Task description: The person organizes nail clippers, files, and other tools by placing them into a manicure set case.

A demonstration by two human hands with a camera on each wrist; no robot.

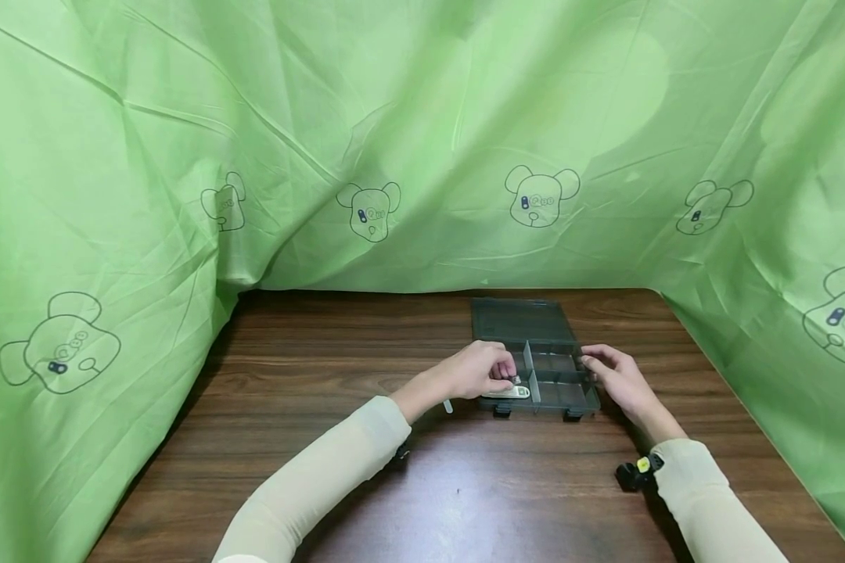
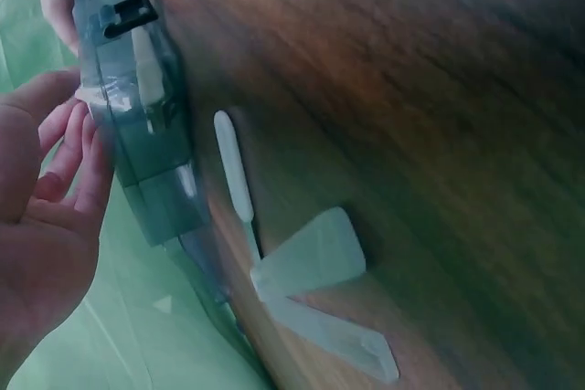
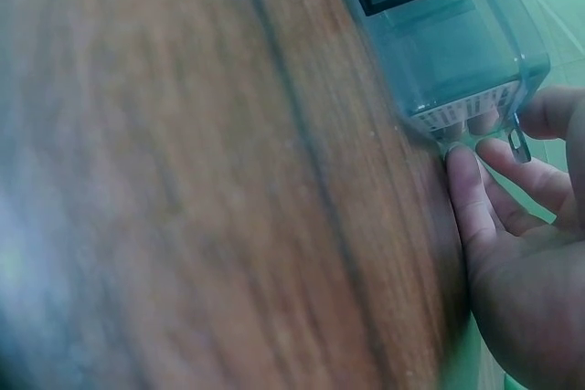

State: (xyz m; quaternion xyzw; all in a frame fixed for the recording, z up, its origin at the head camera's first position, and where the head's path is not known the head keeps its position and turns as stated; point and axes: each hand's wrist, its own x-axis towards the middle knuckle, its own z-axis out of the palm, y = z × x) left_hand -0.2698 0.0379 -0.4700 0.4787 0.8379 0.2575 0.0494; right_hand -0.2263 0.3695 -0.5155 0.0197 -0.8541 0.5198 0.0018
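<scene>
- divided box (image 1: 560, 391) stands open on the table (image 1: 338, 340)
- already inside, at its front left: slim white implement (image 1: 521, 392)
- still outside: white fanned-out tool (image 2: 315, 253) beside the box
- left hand (image 1: 477, 370) over the implement; grip cannot be told
- right hand (image 1: 624, 383), fingers loose, touches the box's right side

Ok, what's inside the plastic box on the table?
In the plastic box, a pale, narrow object lies in the near left compartment, partly hidden by the left hand; a small shiny piece shows at that hand. Whatever the hand covers can't be seen.
</scene>
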